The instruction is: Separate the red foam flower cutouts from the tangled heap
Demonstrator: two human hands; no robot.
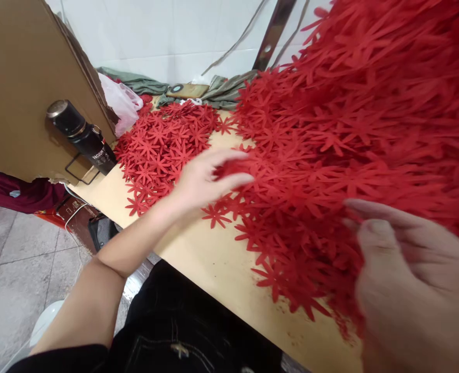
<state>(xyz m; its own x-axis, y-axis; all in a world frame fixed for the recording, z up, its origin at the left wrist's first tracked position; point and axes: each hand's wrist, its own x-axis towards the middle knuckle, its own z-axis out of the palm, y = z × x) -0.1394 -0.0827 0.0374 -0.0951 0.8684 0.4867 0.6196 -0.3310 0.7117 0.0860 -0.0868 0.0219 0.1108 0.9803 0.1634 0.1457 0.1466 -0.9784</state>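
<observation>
A big heap of red flower-shaped pieces [311, 155] rises on the right of the pale tabletop [202, 259]. Another, lower pile of the same red flowers [157, 147] lies on the left. Between the two piles is my left hand [210, 178], blurred, its thumb and fingers apart and pointing at the big heap, with no piece visibly held. A single red flower [216, 215] lies on the tabletop just below it. My right hand [408, 259] is over the heap's right front, thumb and index finger close together; something small and red shows between them, too blurred to make out.
A black vacuum bottle [82, 135] stands at the left beside a cardboard sheet [23, 88]. Behind the left pile are a white plastic bag [120, 101], a phone [187, 90] and grey-green cloth [136, 83]. A tiled wall runs along the back.
</observation>
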